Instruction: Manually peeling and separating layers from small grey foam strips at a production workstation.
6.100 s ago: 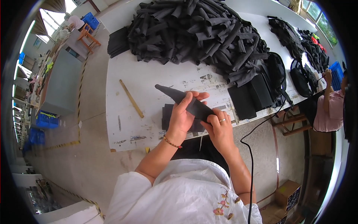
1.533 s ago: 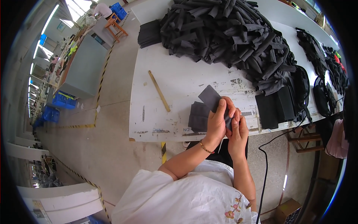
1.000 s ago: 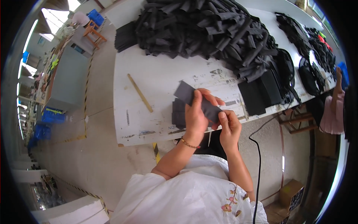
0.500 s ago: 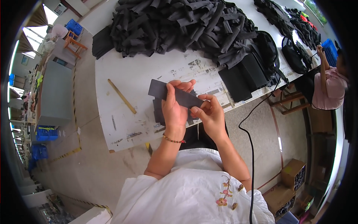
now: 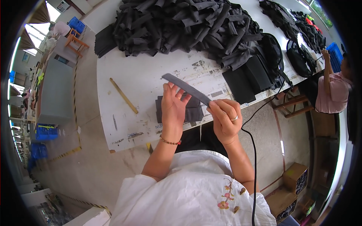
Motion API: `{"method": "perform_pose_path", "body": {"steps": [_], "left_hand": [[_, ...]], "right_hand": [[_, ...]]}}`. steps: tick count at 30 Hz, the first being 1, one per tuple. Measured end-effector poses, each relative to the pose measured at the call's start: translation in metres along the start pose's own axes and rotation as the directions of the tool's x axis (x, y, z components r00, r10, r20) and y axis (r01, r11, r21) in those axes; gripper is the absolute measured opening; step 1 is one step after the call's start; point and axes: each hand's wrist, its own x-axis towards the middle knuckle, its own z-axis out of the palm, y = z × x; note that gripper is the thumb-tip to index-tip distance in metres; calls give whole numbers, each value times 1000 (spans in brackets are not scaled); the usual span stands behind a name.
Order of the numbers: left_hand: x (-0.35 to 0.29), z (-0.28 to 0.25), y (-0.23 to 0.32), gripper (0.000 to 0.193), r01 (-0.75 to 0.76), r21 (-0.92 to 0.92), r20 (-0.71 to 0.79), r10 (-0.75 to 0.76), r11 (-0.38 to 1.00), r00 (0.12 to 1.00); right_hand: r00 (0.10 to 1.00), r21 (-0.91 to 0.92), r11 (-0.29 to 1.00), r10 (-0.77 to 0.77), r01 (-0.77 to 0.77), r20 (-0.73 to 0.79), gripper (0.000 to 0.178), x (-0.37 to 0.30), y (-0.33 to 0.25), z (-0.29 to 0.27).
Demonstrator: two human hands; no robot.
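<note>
A narrow dark grey fabric strip [image 5: 189, 90] is held up over the near edge of the white table, slanting down to the right. Its right end is pinched between the thumb and fingers of my right hand [image 5: 228, 122], which wears a ring. My left hand [image 5: 173, 107] is palm up with the fingers stretched and apart; its fingertips touch the strip's underside near the left part. Beneath, a small stack of dark fabric pieces [image 5: 194, 110] lies on the table, partly hidden by my left hand.
A large heap of dark strips [image 5: 181, 30] covers the table's far side. A wooden stick [image 5: 123, 96] lies at left, black flat panels [image 5: 239, 86] and a black bag [image 5: 299, 58] at right. A black cable [image 5: 254, 150] hangs beside my right arm. Another person [image 5: 332, 90] sits far right.
The strip has turned from its broad face to nearly edge-on. My right hand has moved right with its end; my left hand's fingers have opened away from it.
</note>
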Motion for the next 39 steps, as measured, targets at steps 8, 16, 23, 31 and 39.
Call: {"method": "perform_pose_path", "body": {"steps": [8, 16, 23, 31, 39], "left_hand": [[0, -33, 19, 27, -82, 224, 39, 75, 971, 996], [0, -54, 32, 20, -118, 305, 11, 120, 945, 993], [9, -90, 51, 22, -277, 599, 21, 330, 752, 944], [11, -108, 36, 17, -364, 910, 192, 578, 197, 793], [98, 68, -9, 9, -740, 589, 757, 99, 326, 646]], "right_hand": [[928, -55, 955, -269, 292, 258, 42, -13, 33, -1], [537, 462, 323, 702, -826, 468, 26, -28, 22, 20], [406, 292, 283, 683, -913, 607, 16, 4, 28, 36], [653, -178, 769, 621, -614, 434, 29, -28, 50, 36], [727, -791, 612, 547, -10, 415, 49, -66, 98, -8]]}}
